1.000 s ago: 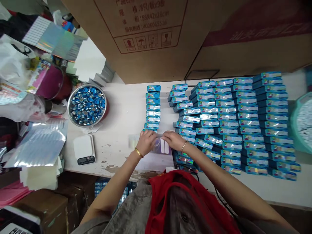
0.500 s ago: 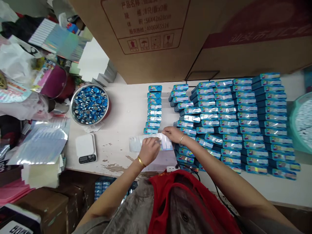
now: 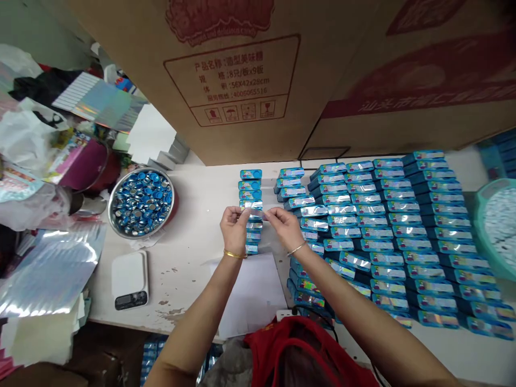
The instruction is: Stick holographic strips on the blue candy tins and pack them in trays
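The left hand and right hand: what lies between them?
In the head view, a small shiny foil strip lies between the left hand and right hand, pinched by both, over a column of blue packs.

Between the hands [image 3: 258, 226], a strip of glossy, transparent plastic film [image 3: 255, 215] catches the light, and to their right the blue packs [image 3: 387, 226] carry shiny holographic bands. Left of them stands a polished steel bowl [image 3: 114, 215] on the desk [image 3: 189, 285], whose matt white surface looks rough and chipped; matt brown cardboard cartons [image 3: 229, 80] lie beyond.
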A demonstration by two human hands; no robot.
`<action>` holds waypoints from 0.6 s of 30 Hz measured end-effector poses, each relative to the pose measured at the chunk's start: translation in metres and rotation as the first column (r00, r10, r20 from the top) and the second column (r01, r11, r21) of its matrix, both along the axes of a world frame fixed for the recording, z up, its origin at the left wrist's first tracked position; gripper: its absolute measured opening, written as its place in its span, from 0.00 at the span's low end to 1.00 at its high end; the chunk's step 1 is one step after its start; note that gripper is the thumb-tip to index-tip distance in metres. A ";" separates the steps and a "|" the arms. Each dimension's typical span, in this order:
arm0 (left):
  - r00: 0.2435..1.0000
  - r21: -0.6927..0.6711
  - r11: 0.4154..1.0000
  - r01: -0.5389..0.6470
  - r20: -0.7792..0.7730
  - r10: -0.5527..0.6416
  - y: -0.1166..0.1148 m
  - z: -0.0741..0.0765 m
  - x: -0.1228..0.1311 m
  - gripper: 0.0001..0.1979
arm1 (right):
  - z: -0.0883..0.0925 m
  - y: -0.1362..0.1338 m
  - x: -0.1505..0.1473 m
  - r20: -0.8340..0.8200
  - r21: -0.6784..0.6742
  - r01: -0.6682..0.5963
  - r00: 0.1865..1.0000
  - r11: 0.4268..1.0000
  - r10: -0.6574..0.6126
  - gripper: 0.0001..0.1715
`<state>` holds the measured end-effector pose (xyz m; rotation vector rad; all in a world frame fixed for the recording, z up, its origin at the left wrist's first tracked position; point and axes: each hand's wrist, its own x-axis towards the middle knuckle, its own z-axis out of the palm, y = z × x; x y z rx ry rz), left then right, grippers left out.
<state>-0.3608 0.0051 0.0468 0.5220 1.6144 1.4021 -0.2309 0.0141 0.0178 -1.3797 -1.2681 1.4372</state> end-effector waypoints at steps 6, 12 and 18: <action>0.988 -0.052 0.998 0.017 -0.155 -0.025 0.039 -0.041 -0.006 0.08 | -0.032 0.046 -0.003 0.096 0.013 0.005 0.995 1.000 -0.006 0.20; 0.817 -0.211 0.977 -0.026 -0.567 -0.101 0.065 -0.070 -0.012 0.05 | -0.057 0.079 -0.006 0.451 0.008 -0.128 0.886 0.992 0.110 0.13; 0.743 -0.298 0.954 -0.031 -0.645 -0.178 0.068 -0.079 -0.009 0.05 | -0.072 0.092 -0.009 0.592 0.010 -0.188 0.793 0.982 0.146 0.12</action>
